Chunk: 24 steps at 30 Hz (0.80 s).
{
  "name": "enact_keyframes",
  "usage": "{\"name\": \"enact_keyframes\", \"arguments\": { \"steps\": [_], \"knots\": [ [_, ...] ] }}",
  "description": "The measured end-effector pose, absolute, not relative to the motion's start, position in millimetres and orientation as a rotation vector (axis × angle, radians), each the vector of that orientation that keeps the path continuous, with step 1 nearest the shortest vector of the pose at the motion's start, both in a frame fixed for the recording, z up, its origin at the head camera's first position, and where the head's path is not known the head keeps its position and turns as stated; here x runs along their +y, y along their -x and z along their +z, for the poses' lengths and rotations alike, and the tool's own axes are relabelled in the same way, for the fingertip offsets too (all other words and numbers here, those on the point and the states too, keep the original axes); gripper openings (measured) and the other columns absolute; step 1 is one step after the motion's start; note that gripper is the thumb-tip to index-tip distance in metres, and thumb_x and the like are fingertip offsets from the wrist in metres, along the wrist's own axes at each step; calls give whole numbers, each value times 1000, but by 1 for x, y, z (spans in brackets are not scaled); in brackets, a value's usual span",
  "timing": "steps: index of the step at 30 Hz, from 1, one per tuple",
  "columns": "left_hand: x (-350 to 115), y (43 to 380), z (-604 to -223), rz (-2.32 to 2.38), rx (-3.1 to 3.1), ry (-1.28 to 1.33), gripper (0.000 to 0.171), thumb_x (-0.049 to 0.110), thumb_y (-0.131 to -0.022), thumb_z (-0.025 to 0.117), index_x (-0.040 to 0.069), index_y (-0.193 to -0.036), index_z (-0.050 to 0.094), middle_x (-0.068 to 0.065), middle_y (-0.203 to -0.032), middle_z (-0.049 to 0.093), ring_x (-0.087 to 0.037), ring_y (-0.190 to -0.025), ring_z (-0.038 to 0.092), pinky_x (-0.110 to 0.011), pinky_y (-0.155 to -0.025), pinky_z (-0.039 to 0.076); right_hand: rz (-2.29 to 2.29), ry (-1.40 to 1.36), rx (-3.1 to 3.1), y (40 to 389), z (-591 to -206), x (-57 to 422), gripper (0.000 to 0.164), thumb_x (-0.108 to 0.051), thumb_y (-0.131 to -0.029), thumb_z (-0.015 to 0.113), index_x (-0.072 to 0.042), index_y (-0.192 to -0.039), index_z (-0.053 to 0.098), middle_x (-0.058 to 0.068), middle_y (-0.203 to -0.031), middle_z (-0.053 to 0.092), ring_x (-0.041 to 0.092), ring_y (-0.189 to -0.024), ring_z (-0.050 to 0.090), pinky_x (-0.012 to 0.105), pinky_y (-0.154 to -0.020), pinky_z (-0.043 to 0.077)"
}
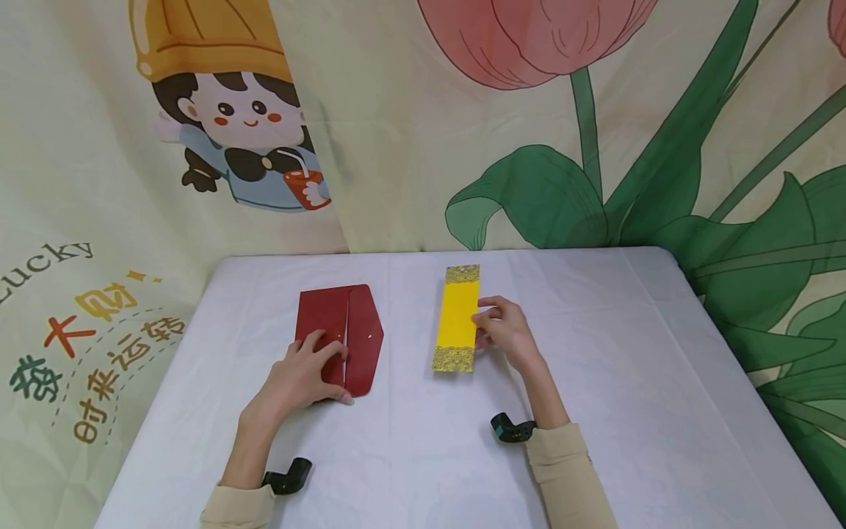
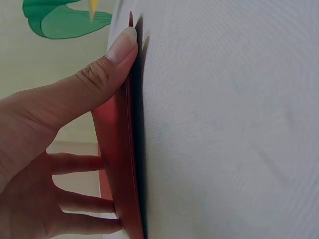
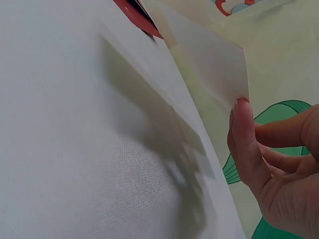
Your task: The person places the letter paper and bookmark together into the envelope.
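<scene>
A red paper envelope lies flat on the table, its pointed flap facing right with a narrow pale gap along the fold. My left hand rests on it, fingertips touching the top face and thumb at the near edge. In the left wrist view, the fingers look nearly straight against the envelope. To the right, my right hand pinches a yellow card with ornate patterned bands at both ends by its right edge. The card's pale underside faces the right wrist camera, held above the tabletop.
A white cloth covers the table. Behind it hangs a printed curtain with a cartoon figure and tulips. Black wrist cameras sit by the left cuff and the right cuff.
</scene>
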<state>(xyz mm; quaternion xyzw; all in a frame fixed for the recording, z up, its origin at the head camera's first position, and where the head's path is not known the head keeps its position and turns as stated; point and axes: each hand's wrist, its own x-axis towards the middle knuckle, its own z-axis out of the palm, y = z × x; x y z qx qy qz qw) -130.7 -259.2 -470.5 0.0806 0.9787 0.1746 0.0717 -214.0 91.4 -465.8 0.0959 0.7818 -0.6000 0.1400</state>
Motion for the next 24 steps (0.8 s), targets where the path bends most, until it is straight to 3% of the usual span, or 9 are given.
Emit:
{"name": "enact_keyframes", "arguments": {
  "steps": [17,24],
  "knots": [
    [-260,131,-472,516,2942,-234,66,52,-68,93,25,-120,62,-28,-151,40,-62,-131,38,-72,-86,50,-1695,-167,2279,214,-465,74,39,-10,-100,66,-7,-137,56,16,-102,65,25,-76,69,34,-68,63],
    [-260,130,-472,523,2951,-235,66,51,-68,94,25,-120,62,-27,-151,40,-61,-130,39,-71,-85,51,-1683,-130,2280,214,-469,68,36,-9,-100,65,-6,-134,57,16,-100,65,25,-73,67,29,-63,61]
  ]
}}
